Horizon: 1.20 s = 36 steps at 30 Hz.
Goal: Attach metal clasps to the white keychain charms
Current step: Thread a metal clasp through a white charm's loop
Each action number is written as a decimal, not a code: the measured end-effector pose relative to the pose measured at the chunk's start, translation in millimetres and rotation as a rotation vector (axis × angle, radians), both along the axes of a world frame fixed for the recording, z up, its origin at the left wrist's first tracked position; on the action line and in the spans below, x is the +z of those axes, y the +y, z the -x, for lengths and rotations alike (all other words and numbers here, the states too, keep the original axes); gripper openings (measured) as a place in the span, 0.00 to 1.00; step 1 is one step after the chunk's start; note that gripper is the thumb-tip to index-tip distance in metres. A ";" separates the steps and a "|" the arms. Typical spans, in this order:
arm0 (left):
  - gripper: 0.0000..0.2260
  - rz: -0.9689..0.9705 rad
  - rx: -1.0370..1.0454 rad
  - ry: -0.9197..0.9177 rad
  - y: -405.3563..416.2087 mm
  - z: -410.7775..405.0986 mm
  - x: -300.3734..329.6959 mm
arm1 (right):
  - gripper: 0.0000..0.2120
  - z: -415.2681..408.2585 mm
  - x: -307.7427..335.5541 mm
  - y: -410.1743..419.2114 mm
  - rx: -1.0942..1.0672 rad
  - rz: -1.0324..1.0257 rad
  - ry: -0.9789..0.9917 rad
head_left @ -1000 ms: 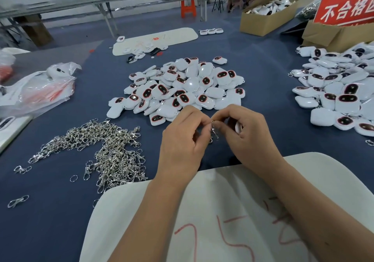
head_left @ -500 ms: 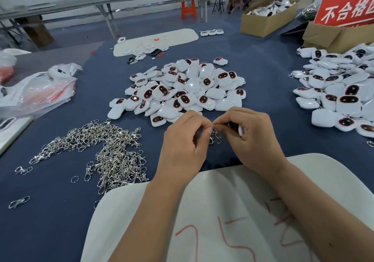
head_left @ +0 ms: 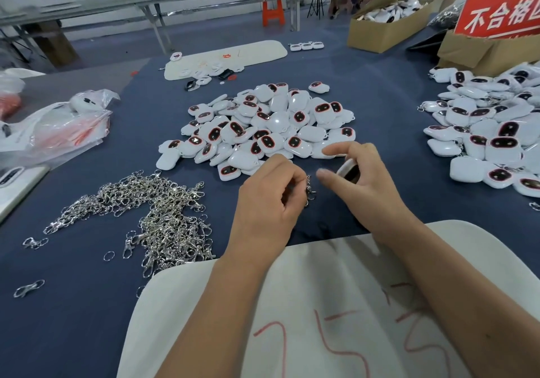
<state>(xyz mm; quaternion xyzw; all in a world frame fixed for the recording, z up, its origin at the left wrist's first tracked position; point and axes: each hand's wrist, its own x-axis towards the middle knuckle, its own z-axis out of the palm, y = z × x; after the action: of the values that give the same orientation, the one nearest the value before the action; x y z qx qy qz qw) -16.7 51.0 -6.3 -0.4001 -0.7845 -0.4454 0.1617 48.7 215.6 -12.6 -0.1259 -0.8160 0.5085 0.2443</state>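
- Left hand (head_left: 271,202), fingers curled, pinches a metal clasp (head_left: 310,190) at its fingertips.
- Right hand (head_left: 362,184) sits just at 3 o'clock of it, thumb and forefinger spread apart, a white charm (head_left: 347,170) tucked in the palm; how firmly, I cannot tell.
- Loose clasp pile (head_left: 152,217) lies at 9 o'clock on the blue counter (head_left: 87,304).
- Charm heap (head_left: 263,126) lies at 12 o'clock, another heap (head_left: 491,132) at 2 o'clock.

Glossy white plastic charms (head_left: 271,126), shiny metal clasps (head_left: 152,211), on matt blue cloth (head_left: 73,304).
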 end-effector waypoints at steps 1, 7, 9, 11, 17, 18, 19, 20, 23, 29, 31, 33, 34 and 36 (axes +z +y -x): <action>0.07 0.008 -0.006 -0.002 0.3 -0.4 -0.3 | 0.14 0.1 -1.5 2.5 0.009 0.046 -0.027; 0.07 0.109 -0.074 0.004 2.0 -0.4 -1.8 | 0.08 4.9 -2.4 -0.8 0.048 0.270 0.106; 0.06 0.119 -0.100 0.009 3.3 -0.3 -2.7 | 0.16 4.6 -3.6 -0.5 0.038 0.257 0.154; 0.06 0.112 -0.123 -0.006 4.3 -0.7 -3.4 | 0.20 4.1 -3.6 0.7 0.027 0.227 0.178; 0.08 0.109 -0.173 -0.081 4.9 -1.6 -2.0 | 0.03 7.2 -4.1 3.2 0.002 0.338 0.124; 0.08 0.114 -0.175 -0.081 4.9 -1.8 -1.5 | 0.04 6.7 -4.5 3.3 0.017 0.355 0.104; 0.08 0.119 -0.176 -0.079 5.0 -2.1 -1.1 | 0.06 6.0 -4.5 3.2 0.033 0.363 0.092; 0.08 0.123 -0.174 -0.075 5.1 -2.3 -0.9 | 0.06 5.4 -4.2 2.5 0.041 0.366 0.084; 0.07 0.128 -0.163 -0.077 5.2 -2.8 -0.8 | 0.06 4.0 -4.0 -2.5 0.033 0.336 0.060; 0.07 0.126 -0.144 -0.060 4.7 -4.6 0.1 | 0.02 3.0 -3.1 -2.3 -0.059 0.133 0.032; 0.07 0.130 -0.136 -0.061 4.8 -4.7 0.4 | 0.02 2.0 -1.5 -3.9 -0.061 0.099 0.039; 0.06 0.131 -0.123 -0.050 5.4 -5.7 0.9 | 0.03 1.5 -0.1 -5.6 -0.067 0.071 0.045; 0.06 0.131 -0.117 -0.049 5.9 -6.4 1.2 | 0.03 1.5 0.4 -5.7 -0.070 0.067 0.051; 0.07 0.127 -0.109 -0.052 6.9 -7.6 1.6 | 0.04 1.2 0.6 -5.5 -0.080 0.061 0.057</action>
<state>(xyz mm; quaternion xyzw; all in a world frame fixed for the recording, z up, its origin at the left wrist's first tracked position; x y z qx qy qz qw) -9.1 57.8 -4.7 -0.4400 -0.7921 -0.4131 0.0912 47.5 210.2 -12.1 -0.1511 -0.7872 0.5264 0.2837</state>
